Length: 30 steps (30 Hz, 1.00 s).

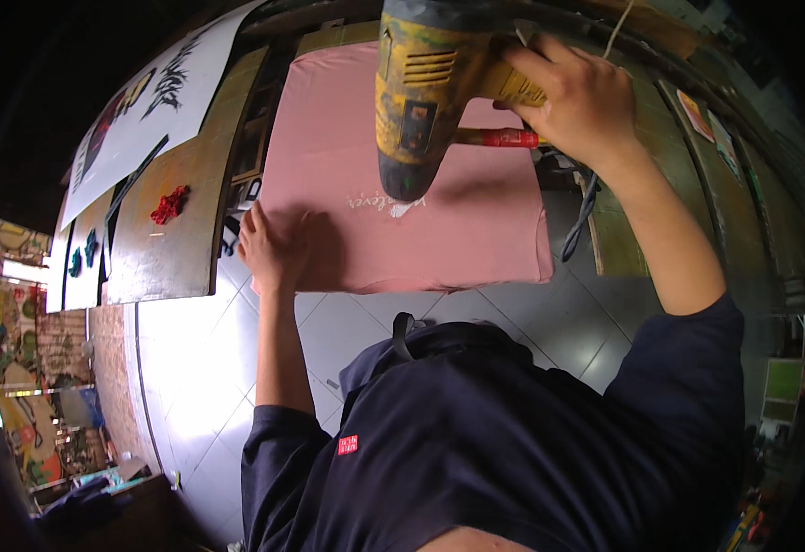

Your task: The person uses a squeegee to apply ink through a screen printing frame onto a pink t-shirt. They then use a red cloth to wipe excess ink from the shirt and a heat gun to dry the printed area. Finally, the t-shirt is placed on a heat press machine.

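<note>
A pink T-shirt (329, 129) lies spread flat on a board, its small white print (393, 204) near the middle. Above it hangs a worn yellow and black heat gun (421, 74), its dark nozzle pointing down toward the print. My right hand (586, 97) is closed around the gun's handle. At the shirt's left edge rests my left hand (269, 248), fingers stretched along the cloth; its thumb side lies in shadow. A red cylindrical piece (504, 138) shows below the gun's handle.
Wooden boards flank the shirt; the left one (182, 248) carries a red crumpled bit (170, 204). A white printed sheet (177, 78) lies at the far left. A dark twisted cable (579, 221) hangs right of the shirt. Grey tiled floor (347, 322) shows below.
</note>
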Motion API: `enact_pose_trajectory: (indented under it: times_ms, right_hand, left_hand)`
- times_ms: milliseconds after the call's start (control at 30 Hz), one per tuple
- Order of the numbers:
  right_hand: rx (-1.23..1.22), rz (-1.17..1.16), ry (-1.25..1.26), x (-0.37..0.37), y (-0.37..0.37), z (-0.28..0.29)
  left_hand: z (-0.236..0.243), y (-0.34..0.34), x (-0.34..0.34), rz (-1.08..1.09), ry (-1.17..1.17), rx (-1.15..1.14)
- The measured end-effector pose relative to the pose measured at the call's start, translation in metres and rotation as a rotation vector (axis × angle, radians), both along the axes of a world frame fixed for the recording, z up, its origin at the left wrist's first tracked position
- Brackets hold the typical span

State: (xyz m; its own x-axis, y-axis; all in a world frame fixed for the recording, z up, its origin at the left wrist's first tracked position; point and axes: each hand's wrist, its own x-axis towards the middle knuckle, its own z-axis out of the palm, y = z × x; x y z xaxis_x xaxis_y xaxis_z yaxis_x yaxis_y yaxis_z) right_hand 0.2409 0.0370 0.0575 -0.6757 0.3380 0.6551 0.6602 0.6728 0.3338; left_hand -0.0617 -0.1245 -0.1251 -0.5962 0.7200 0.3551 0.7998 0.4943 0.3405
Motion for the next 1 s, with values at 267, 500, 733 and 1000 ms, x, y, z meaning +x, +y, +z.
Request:
enact_pose_trajectory:
  times_ms: [267,500,733,1000]
  right_hand:
    - [0.102,0.154,0.092,0.012,0.031,0.003]
    - [-0.04,0.23,-0.016,-0.004,0.042,0.013]
    - [0.183,0.53,0.035,-0.009,0.068,-0.005]
    - [0.02,0.375,-0.043,-0.019,0.058,0.006]
  left_hand:
    - [-0.001,0.017,0.043,0.135,0.002,-0.135]
    - [-0.017,0.008,0.025,0.134,-0.031,0.047]
    - [-0.019,0.009,0.028,0.114,-0.063,0.169]
    - [-0.008,0.015,0.042,0.197,-0.039,0.041]
